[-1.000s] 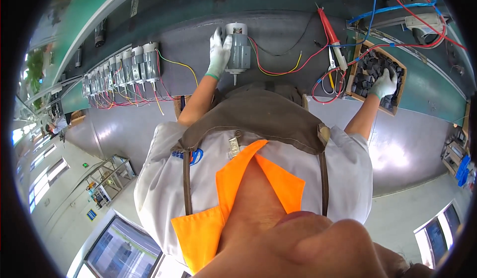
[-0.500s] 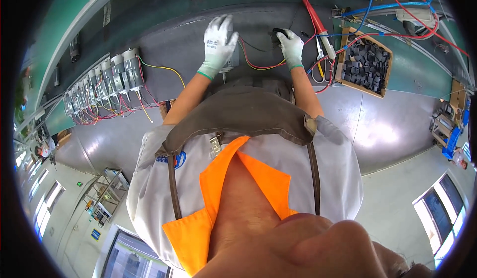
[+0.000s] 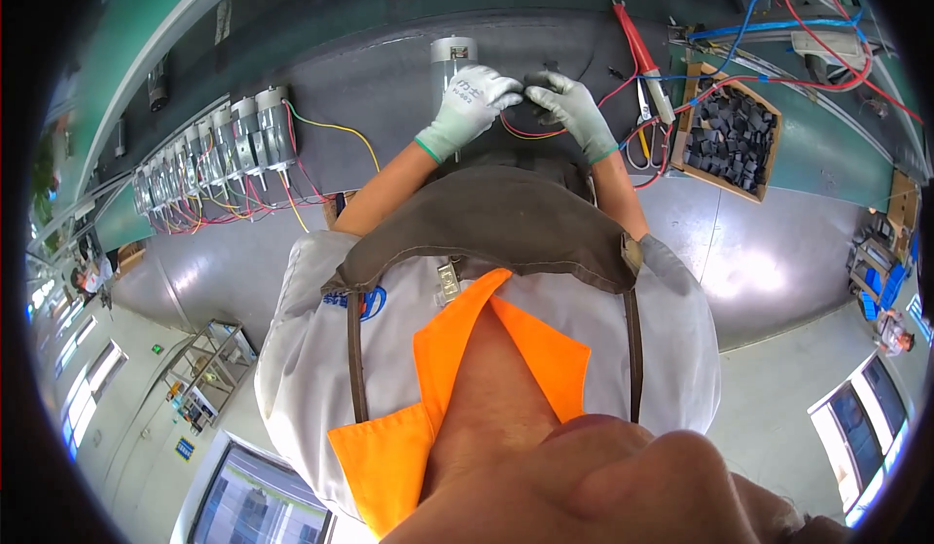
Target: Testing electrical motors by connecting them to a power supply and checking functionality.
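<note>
Both my hands wear white gloves with green cuffs and meet over the dark bench. My right hand (image 3: 576,108) pinches a small black piece (image 3: 534,81). The fingers of my left hand (image 3: 473,104) are closed beside that piece; whether they grip it too, or something smaller, is hidden. Just behind my left hand stands a grey cylindrical motor (image 3: 449,62) with a light cap, partly covered by the glove. Red and yellow wires (image 3: 533,136) run on the bench below my hands.
A row of similar grey motors (image 3: 224,140) with loose coloured wires stands at the left. At the right lie a red-and-white tool (image 3: 637,43) on a cable and scissors (image 3: 642,116). Beyond them is a cardboard box (image 3: 762,192) of small black pieces. Red and blue cables (image 3: 778,79) cross the far right.
My left hand has come off the motor and moved right to my right hand, its fingers closing. More of the motor now shows. My right hand still holds the black piece.
</note>
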The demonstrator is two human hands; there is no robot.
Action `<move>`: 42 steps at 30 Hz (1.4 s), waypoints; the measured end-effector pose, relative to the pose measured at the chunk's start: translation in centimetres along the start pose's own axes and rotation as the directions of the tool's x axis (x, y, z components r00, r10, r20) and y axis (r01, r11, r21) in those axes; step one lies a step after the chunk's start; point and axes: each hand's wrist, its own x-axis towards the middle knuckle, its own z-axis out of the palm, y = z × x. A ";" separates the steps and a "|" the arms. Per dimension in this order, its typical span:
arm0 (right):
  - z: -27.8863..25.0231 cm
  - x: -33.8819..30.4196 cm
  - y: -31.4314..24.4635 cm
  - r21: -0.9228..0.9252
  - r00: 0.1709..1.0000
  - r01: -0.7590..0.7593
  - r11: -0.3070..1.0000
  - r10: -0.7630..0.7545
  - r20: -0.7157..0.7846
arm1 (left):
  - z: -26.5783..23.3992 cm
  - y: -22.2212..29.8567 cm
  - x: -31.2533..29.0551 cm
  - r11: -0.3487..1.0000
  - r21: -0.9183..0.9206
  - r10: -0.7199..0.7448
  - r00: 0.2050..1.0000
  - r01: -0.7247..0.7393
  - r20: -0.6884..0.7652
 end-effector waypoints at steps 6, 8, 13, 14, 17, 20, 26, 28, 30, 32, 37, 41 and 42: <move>2.8 1.4 0.3 0.096 0.924 0.383 0.919 -0.379 -0.053 | -1.5 0.2 -1.5 0.567 -0.641 -0.591 0.798 0.517 0.120; 3.3 2.2 -0.7 0.146 0.951 0.308 0.940 -0.307 -0.028 | -1.1 -0.5 -1.9 0.397 -0.747 -0.632 0.749 0.534 0.200; 4.3 5.8 -1.7 0.243 0.977 0.210 0.947 -0.191 -0.100 | -0.6 -3.5 -1.8 0.704 -0.560 -0.655 0.703 0.436 -0.276; 4.4 6.8 -1.8 0.244 0.977 0.208 0.947 -0.189 -0.100 | -0.1 -4.8 -1.8 0.819 -0.437 -0.564 0.660 0.371 -0.496; 4.7 10.0 -1.0 0.311 0.979 0.203 0.928 -0.189 -0.075 | 2.3 -8.2 -2.1 0.572 -0.747 -0.754 0.577 0.339 -0.315; 6.8 10.2 -2.6 0.167 0.981 0.174 0.971 -0.156 -0.116 | 4.0 -9.8 -2.6 0.435 -0.855 -0.794 0.567 0.282 -0.217; 8.1 10.8 -1.9 0.146 0.963 0.212 0.966 -0.181 -0.200 | 4.9 -9.4 -2.1 0.176 -0.970 -0.764 0.645 0.170 -0.026; 8.3 10.9 -2.0 0.111 0.956 0.234 0.966 -0.208 -0.208 | 4.8 -9.5 -2.0 0.243 -0.946 -0.736 0.676 0.214 -0.036; 8.4 10.8 -2.3 0.078 0.949 0.253 0.964 -0.232 -0.215 | 4.8 -9.5 -1.8 0.659 -0.677 -0.625 0.740 0.328 -0.250; 8.3 10.8 -3.2 -0.122 0.938 0.262 0.957 -0.283 -0.203 | 4.7 -9.4 -2.0 0.615 -0.716 -0.642 0.737 0.330 -0.212; 4.8 12.7 -3.2 -0.084 0.985 0.101 0.991 -0.088 0.147 | 4.6 -9.6 -2.3 0.507 -0.793 -0.679 0.723 0.336 -0.127; 2.0 15.6 -1.8 0.087 0.888 -0.050 0.995 0.004 0.460 | 4.2 -9.6 -1.4 0.440 -0.844 -0.675 0.733 0.307 -0.085; 2.0 16.0 -2.1 0.086 0.886 -0.059 0.995 0.012 0.464 | 4.1 -9.5 -1.6 0.438 -0.845 -0.674 0.734 0.308 -0.082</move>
